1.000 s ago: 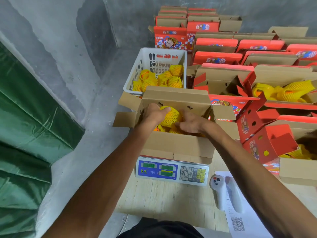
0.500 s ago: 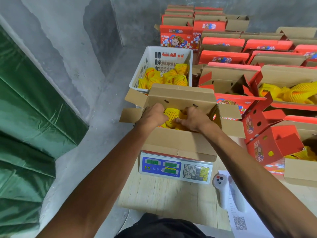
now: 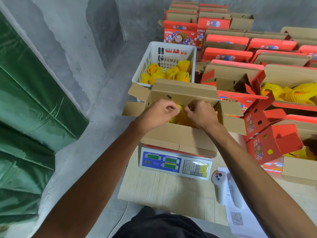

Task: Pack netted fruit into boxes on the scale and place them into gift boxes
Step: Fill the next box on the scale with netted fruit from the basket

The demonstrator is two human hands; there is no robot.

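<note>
Reaching into the open cardboard box, both hands work just above the netted fruit packed inside it. The left hand has its fingers curled, thumb and forefinger pinching the yellow foam net. The right hand is likewise curled, its fingertips closed on the same net from the opposite side. The box sits on the electronic scale, which rests on a pale wooden table. Behind the box stands a white plastic basket holding more netted fruit. To the right, red gift boxes stand open, several containing yellow-netted fruit. A white handheld controller lies on a printed sheet near the scale's keypad. A green tarpaulin hangs at the left.
</note>
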